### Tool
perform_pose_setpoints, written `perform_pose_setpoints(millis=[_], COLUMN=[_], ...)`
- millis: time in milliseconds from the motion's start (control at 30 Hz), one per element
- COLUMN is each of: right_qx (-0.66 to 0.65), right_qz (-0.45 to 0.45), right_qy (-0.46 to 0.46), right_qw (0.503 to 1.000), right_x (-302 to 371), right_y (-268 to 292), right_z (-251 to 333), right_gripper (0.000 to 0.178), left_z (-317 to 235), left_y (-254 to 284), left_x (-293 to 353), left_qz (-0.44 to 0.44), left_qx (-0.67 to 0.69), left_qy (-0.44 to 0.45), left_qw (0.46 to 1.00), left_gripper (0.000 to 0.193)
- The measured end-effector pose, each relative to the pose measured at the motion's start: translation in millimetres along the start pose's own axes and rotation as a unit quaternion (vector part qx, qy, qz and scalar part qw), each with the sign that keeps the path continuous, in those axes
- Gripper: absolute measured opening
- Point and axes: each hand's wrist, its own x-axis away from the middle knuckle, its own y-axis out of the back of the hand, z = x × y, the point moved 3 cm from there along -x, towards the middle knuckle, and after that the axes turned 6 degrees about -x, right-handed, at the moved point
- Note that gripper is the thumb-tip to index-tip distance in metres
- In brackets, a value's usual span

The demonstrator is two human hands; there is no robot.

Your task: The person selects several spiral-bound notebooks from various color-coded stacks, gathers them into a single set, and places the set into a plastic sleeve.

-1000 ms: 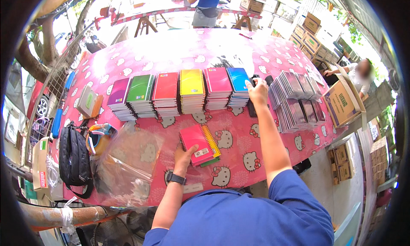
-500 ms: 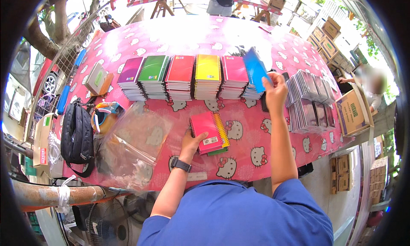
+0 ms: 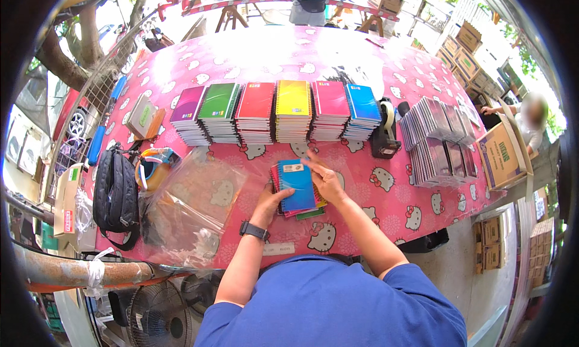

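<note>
Six stacks of notebooks [image 3: 293, 112], one tape dispenser [image 3: 385, 143] and one black bag [image 3: 113, 196] sit on the tabletop [image 3: 395, 196] in the head view, with one blue notebook [image 3: 300, 189] topping a small bundle [image 3: 321, 200] whose count is hidden. Squaring that bundle looks like the step in hand: the left hand's [image 3: 269, 203] fingers clamp its left side, while the right hand's [image 3: 325, 181] fingers spread apart beside its upper right. The next move seems to call for lining up edges.

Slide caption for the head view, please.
Left hand holds a blue notebook, right hand at its corner, six notebook stacks beyond.
</note>
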Motion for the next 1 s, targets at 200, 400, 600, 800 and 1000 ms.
perform_pose_setpoints(millis=[200, 400, 600, 800, 1000], right_qx=[-0.204, -0.260, -0.275, -0.233, -0.246], right_qz=[-0.079, -0.005, -0.009, 0.016, 0.006], right_qy=[-0.065, -0.071, -0.091, -0.058, -0.083], right_qw=[0.974, 0.963, 0.957, 0.971, 0.966], right_x=[28, 44, 32, 33, 36], right_y=[-6, -2, -14, -19, -24], right_z=[21, 39, 21, 28, 22], right_gripper=[0.100, 0.105, 0.079, 0.084, 0.080], left_z=[-17, -29, -17, -8, -13], left_y=[-15, -29, -22, -14, -27], left_x=[25, 26, 15, 21, 30], left_qz=[0.006, 0.045, -0.041, -0.003, -0.051], left_qx=[0.034, -0.183, -0.091, 0.013, 0.033], left_qy=[-0.151, -0.251, -0.261, -0.207, -0.259], left_qw=[0.988, 0.949, 0.960, 0.978, 0.964], left_gripper=[0.069, 0.079, 0.076, 0.071, 0.068])
